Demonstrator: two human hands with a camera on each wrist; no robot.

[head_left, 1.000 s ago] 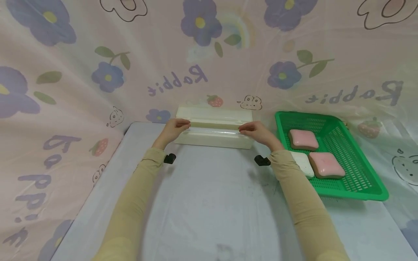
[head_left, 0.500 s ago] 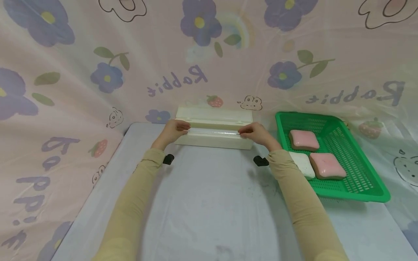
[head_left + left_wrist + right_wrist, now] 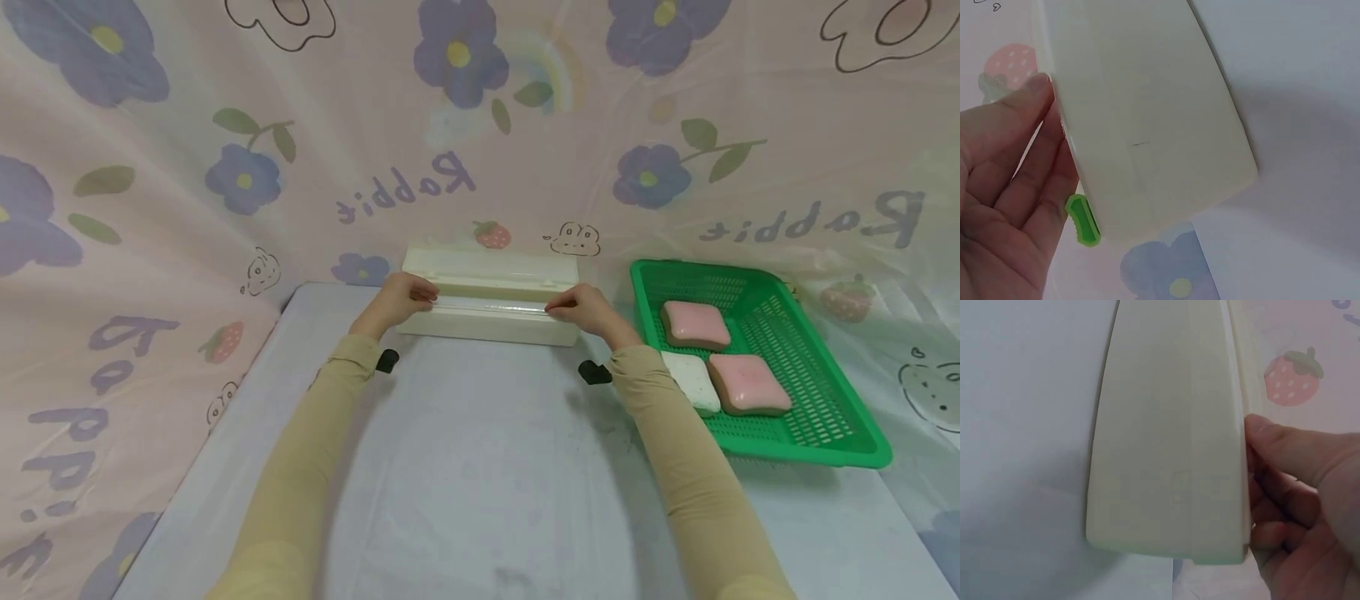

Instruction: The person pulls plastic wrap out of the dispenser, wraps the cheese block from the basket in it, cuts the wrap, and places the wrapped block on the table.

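A long cream cling film dispenser (image 3: pixel 487 327) sits at the back of the table with its lid (image 3: pixel 491 263) tipped up behind it. Clear, shiny cling film (image 3: pixel 495 305) spans its front top edge. At the left end my left hand (image 3: pixel 395 302) pinches the film's edge between thumb and fingers. My right hand (image 3: pixel 588 308) does the same at the right end. In the left wrist view, a green slider (image 3: pixel 1084 220) shows at the dispenser's end beside the fingers. The right wrist view shows my thumb at the dispenser's edge, with the fingertips partly hidden behind it.
To the right stands a green plastic basket (image 3: pixel 840 367) holding two pink blocks (image 3: pixel 696 323) and a white block (image 3: pixel 693 382), partly hidden by my right sleeve. A patterned curtain (image 3: pixel 315 100) hangs directly behind the dispenser. A white cloth covers the table (image 3: pixel 480 467).
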